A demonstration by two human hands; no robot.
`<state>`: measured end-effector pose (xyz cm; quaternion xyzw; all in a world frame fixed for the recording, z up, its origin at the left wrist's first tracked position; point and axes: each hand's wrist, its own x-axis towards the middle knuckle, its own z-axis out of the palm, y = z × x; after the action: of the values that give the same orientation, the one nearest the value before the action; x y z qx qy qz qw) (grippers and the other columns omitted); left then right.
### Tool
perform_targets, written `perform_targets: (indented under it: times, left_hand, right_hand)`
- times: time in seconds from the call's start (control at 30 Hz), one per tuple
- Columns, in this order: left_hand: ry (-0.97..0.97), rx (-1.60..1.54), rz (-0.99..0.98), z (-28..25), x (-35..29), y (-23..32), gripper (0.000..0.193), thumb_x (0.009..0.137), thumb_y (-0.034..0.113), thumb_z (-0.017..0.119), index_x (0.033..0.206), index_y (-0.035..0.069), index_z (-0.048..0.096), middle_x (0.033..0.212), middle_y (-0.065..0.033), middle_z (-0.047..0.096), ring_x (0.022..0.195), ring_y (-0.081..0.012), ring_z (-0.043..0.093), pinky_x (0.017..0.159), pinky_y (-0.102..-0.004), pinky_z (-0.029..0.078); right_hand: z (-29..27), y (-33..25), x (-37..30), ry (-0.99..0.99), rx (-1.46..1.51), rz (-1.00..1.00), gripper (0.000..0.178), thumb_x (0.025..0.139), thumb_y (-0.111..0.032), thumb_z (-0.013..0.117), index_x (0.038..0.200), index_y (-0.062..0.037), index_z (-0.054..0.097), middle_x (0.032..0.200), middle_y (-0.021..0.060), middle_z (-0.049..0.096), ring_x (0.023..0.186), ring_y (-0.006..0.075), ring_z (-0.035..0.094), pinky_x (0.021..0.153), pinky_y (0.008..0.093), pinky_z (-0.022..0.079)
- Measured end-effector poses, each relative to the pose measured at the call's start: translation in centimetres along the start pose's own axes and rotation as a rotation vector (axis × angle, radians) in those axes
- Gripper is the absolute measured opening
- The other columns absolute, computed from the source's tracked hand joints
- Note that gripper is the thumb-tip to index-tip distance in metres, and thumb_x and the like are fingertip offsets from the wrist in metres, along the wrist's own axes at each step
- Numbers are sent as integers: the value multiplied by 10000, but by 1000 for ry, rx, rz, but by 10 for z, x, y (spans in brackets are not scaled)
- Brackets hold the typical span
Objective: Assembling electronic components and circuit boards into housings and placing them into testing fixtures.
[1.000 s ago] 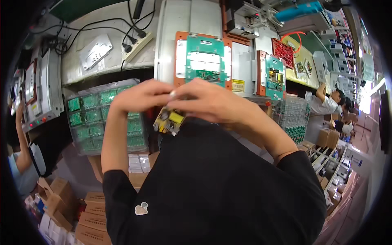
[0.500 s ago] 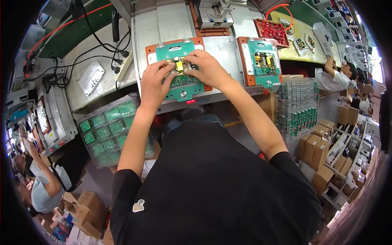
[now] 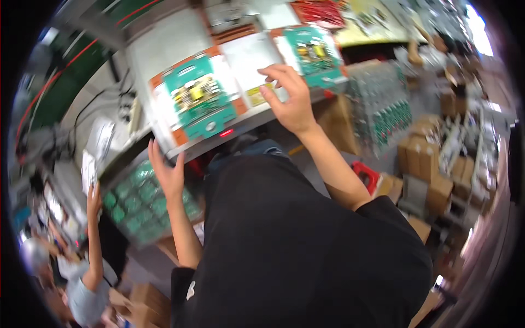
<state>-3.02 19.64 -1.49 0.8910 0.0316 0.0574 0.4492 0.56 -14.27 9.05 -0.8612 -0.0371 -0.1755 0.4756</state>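
A circuit board [image 3: 196, 94] with a yellow component lies in the left green fixture [image 3: 210, 127], which sits on an orange-brown and white base. My left hand [image 3: 168, 174] is off it, near the bench's front edge and above the clear trays, with fingers spread and nothing in them. To the right of the fixture my right hand [image 3: 291, 101] hovers in the air, fingers apart and bent, holding nothing. Beyond it another green fixture [image 3: 326, 81] carries a second board [image 3: 313, 52] with yellow parts.
Clear trays [image 3: 136, 205] of green boards stand below left, and stacked trays [image 3: 383, 104] to the right. A co-worker's hand [image 3: 94, 199] at left grips a white piece [image 3: 88, 170]. Red parts fill a box [image 3: 320, 13] at the back; cardboard boxes [image 3: 421, 156] stand right.
Both hands have let go of the board in the left fixture; the left drew back toward me, the right moved rightward. My view has turned. The co-worker's arm now reaches up with a white piece.
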Motion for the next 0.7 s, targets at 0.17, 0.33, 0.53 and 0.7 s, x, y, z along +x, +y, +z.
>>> perform_targets:
  times: [0.17, 0.33, 0.53, 0.7]
  left_hand:
    - [-11, -8, -37, -6, -8, -14, 694, 821, 84, 750, 1439, 51, 437, 1460, -196, 454, 1330, -309, 454, 1041, -407, 413]
    - [-73, -5, -79, -19, -10, -28, 635, 847, 42, 717, 1429, 58, 462, 1483, -200, 428, 1343, -266, 438, 967, -371, 478]
    - [-79, -32, -96, -25, -12, -29, 641, 833, -20, 699, 1421, 46, 452, 1459, -170, 442, 1177, -216, 553, 906, -348, 499]
    - [370, 329, 101, -12, -12, 36, 495, 861, 24, 678, 1317, -26, 494, 1251, -155, 542, 978, -252, 571, 810, -338, 505]
  right_hand:
    - [-37, -2, -47, 138, -30, 259, 233, 850, 16, 645, 1075, -29, 687, 1033, 56, 630, 816, 107, 587, 730, 232, 473]
    - [-78, 11, -75, 224, -141, 330, 189, 884, 2, 617, 1061, -12, 684, 1012, 65, 637, 821, 105, 595, 748, 226, 477]
    - [-105, 38, -64, 207, 15, 347, 158, 888, 21, 610, 1030, 10, 678, 1004, 68, 647, 843, 129, 618, 757, 247, 495]
    - [-140, 56, -44, 178, -167, 110, 153, 860, 37, 622, 997, 7, 683, 945, 95, 661, 813, 166, 624, 731, 263, 493]
